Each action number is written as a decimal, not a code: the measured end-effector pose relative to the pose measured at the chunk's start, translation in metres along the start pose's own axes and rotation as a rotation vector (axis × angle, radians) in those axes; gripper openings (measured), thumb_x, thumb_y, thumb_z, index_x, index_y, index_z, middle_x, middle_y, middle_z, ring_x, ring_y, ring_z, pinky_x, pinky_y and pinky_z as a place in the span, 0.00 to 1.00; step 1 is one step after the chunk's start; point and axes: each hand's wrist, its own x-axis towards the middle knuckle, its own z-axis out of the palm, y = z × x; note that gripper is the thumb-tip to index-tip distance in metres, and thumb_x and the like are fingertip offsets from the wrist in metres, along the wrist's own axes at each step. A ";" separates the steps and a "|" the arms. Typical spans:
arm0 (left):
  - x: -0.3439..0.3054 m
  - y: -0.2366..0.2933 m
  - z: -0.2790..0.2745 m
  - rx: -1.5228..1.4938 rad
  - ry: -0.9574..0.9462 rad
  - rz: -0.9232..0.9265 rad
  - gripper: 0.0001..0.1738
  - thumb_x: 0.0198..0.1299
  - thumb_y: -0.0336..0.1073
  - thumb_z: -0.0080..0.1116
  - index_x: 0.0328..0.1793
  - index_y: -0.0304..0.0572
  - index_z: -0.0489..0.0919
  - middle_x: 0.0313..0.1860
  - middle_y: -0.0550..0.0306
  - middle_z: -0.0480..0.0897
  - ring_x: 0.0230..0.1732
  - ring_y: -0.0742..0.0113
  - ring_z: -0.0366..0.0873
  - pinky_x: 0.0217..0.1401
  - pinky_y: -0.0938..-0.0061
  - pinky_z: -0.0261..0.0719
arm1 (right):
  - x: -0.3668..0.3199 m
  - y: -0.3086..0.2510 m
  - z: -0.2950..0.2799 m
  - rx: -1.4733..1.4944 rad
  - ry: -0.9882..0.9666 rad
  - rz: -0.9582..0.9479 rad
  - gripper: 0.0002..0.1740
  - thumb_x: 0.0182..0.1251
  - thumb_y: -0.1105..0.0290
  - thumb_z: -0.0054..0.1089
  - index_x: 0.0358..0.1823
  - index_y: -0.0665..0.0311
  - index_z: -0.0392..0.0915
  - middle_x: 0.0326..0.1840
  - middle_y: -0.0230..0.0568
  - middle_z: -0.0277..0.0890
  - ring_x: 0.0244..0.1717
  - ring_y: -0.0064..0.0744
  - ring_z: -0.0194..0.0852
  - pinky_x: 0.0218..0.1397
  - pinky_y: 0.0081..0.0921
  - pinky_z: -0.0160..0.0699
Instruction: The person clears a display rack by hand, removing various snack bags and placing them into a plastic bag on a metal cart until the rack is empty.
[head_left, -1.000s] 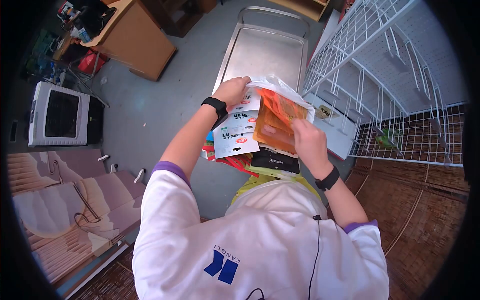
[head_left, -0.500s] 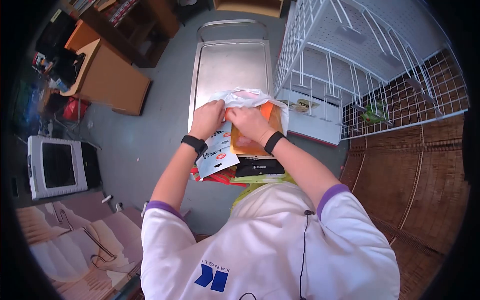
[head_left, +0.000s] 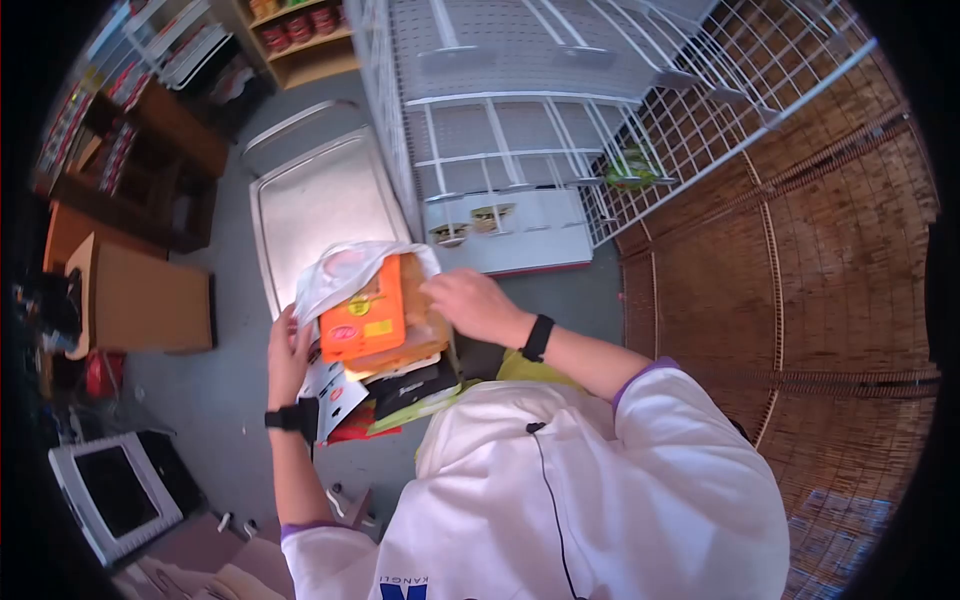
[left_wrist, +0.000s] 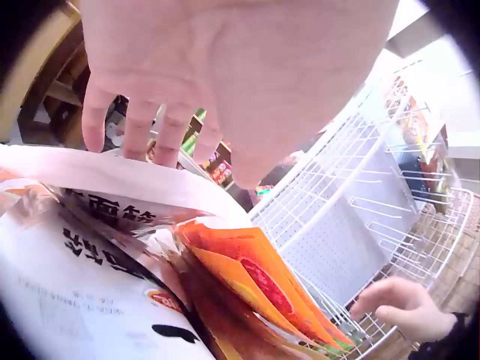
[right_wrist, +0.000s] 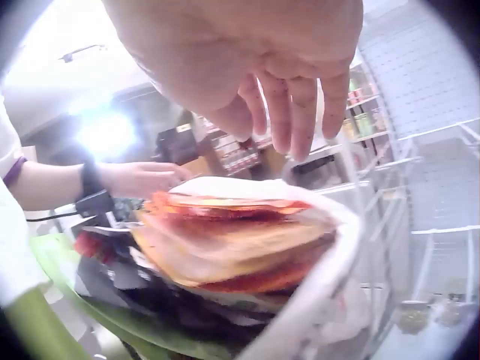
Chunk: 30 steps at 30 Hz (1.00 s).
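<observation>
A white plastic bag (head_left: pixel 322 287) stands with its mouth open, packed with flat food packets. On top lies a bright orange packet (head_left: pixel 362 318) with a red oval logo, and amber packets (head_left: pixel 425 325) sit beside it. A white packet with black lettering (left_wrist: pixel 97 285), a black packet (head_left: pixel 410 388) and a green one (head_left: pixel 420 405) show lower down. My left hand (head_left: pixel 287 352) is at the bag's left edge, its fingers extended by the rim in the left wrist view. Off the right edge, my right hand (head_left: pixel 478 303) has loosely bent fingers with nothing between them in the right wrist view.
A steel trolley (head_left: pixel 320 205) extends beyond the bag. White wire racks with hooks (head_left: pixel 510 140) stand ahead to the right, above a white base (head_left: pixel 530 240) bearing small packets. A woven bamboo screen (head_left: pixel 720 330) is at the right. A cardboard-coloured desk (head_left: pixel 145 295) stands left.
My hands, close together at the bag's rim half a second ago, are now apart on either side. The orange packet now lies flat on top. The view has turned right.
</observation>
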 end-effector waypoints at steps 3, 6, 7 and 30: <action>-0.021 -0.013 0.004 -0.039 0.173 -0.064 0.23 0.65 0.33 0.53 0.65 0.37 0.68 0.54 0.47 0.75 0.55 0.60 0.73 0.57 0.69 0.71 | -0.045 0.078 -0.028 -0.050 0.237 0.216 0.12 0.61 0.73 0.54 0.46 0.62 0.77 0.44 0.45 0.78 0.47 0.48 0.75 0.51 0.39 0.75; -0.053 -0.012 0.010 -0.047 0.341 -0.165 0.21 0.66 0.33 0.53 0.64 0.37 0.69 0.55 0.48 0.75 0.55 0.61 0.74 0.58 0.69 0.70 | -0.091 0.151 -0.077 -0.025 0.405 0.525 0.09 0.64 0.73 0.51 0.43 0.64 0.78 0.42 0.49 0.79 0.44 0.51 0.77 0.47 0.37 0.77; -0.064 -0.012 0.013 0.005 0.400 -0.177 0.21 0.66 0.33 0.53 0.64 0.36 0.70 0.54 0.49 0.76 0.54 0.61 0.74 0.58 0.69 0.70 | -0.105 0.177 -0.095 -0.109 0.440 0.572 0.09 0.64 0.73 0.52 0.42 0.64 0.79 0.41 0.48 0.80 0.44 0.50 0.78 0.47 0.37 0.77; -0.251 0.112 0.120 0.465 0.519 -0.622 0.12 0.61 0.25 0.52 0.51 0.34 0.75 0.45 0.47 0.78 0.46 0.51 0.76 0.49 0.64 0.73 | -0.065 0.498 -0.204 -0.889 -0.553 0.454 0.15 0.64 0.69 0.47 0.41 0.61 0.84 0.59 0.41 0.73 0.69 0.41 0.58 0.76 0.55 0.37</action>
